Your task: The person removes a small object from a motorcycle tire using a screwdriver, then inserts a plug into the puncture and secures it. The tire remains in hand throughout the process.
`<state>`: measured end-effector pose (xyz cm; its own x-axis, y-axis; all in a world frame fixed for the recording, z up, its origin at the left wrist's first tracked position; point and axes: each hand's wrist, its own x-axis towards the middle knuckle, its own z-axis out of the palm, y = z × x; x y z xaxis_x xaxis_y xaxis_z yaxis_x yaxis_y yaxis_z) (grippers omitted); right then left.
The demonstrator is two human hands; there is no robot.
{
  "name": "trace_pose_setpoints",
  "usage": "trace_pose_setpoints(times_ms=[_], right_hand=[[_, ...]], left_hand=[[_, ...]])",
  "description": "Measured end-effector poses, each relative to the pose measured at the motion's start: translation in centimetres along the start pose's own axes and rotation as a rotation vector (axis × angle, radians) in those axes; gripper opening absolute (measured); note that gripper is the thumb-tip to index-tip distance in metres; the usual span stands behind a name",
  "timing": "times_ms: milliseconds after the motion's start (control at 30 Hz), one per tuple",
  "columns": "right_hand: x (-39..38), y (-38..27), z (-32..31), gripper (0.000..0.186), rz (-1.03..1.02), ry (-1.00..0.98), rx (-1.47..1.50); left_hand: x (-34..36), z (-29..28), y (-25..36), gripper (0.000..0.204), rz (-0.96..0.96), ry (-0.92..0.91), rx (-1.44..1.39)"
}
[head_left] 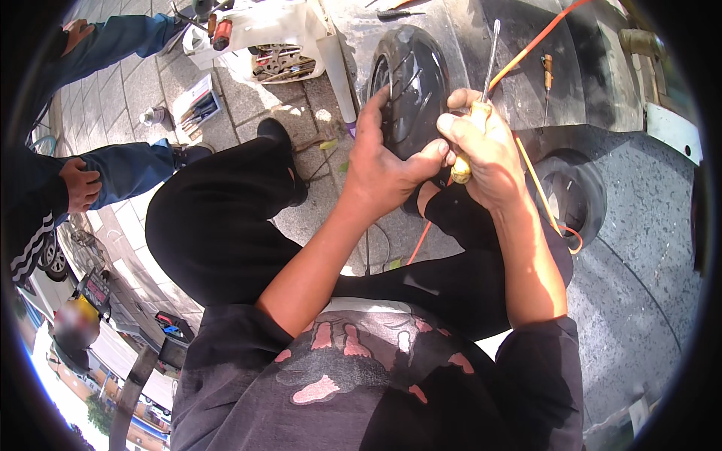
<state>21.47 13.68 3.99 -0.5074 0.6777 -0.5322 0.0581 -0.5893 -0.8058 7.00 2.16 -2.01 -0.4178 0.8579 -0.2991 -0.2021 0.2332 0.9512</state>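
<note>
A small black tyre (414, 86) with grooved tread stands upright in front of me, part of its rim opening showing at the left side. My left hand (391, 161) is closed round its near end, fingers on the left sidewall and thumb reaching right across the tread. In my right hand (485, 150) is a screwdriver (492, 64) with a yellowish handle. Its metal shaft points up and away from me, just right of the tyre. The left thumb meets the fingers of the right hand near the handle's butt end. Whether the left thumb touches the handle is unclear.
An orange hose (532, 45) runs past my right hand. Beyond lies a wooden-handled tool (547, 71). Another tyre (594, 188) lies at right by a grey metal sheet (639, 248). A whitish tool bin (316, 37) and small tool box (184, 101) stand left, near other people's legs.
</note>
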Motion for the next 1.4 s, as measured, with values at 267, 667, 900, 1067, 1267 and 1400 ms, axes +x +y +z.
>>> trace_pose_setpoints(times_ms=[267,667,900,1067,1267,1400], right_hand=[[-1.4,-0.8,1.7,0.027,-0.096,0.203,-0.235],[-2.2,-1.0,1.8,0.017,-0.478,0.178,-0.795],[-2.0,-1.2,1.9,0.02,-0.713,0.125,-1.029],[-1.8,-1.5,2.5,0.022,-0.785,0.137,-1.109],[-1.7,-2.8,3.6,0.023,-0.809,0.079,-1.267],[-1.3,-2.7,3.8,0.021,-0.748,0.121,-1.295]], left_hand=[[0.2,0.2,0.6,0.117,0.044,-0.003,0.002],[0.4,0.2,-0.1,0.112,0.08,0.041,0.103],[0.5,-0.4,-0.9,0.121,0.052,0.001,0.013],[0.5,-0.2,-1.1,0.127,0.029,-0.003,-0.006],[0.3,-0.4,-0.4,0.129,-0.02,0.001,-0.008],[0.5,-0.5,-1.4,0.131,0.029,0.004,0.024]])
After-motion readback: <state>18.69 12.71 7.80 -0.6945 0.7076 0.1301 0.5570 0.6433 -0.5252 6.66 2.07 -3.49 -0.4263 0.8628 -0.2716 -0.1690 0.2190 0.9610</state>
